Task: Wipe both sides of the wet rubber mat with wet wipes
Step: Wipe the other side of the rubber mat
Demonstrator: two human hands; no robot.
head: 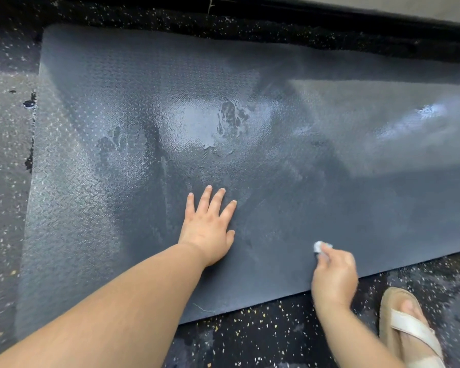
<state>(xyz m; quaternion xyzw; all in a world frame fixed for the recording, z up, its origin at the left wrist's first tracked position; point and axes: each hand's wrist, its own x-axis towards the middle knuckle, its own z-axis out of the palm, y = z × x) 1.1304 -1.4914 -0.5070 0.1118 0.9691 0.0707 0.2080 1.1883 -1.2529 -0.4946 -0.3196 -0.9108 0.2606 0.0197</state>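
Note:
A large dark grey rubber mat [250, 144] lies flat on the floor and fills most of the view. Its textured surface shines with wet patches and shows two handprints near the middle. My left hand [209, 227] presses flat on the mat with fingers spread and straight. Near the mat's front edge, my right hand [333, 274] grips a small bunched white wet wipe [319, 246] and holds it against the mat.
The mat lies on a black speckled floor [250, 338]. A black baseboard [329, 14] runs along the far side. My foot in a beige sandal [406, 330] stands on the floor at the bottom right, close to the mat's front edge.

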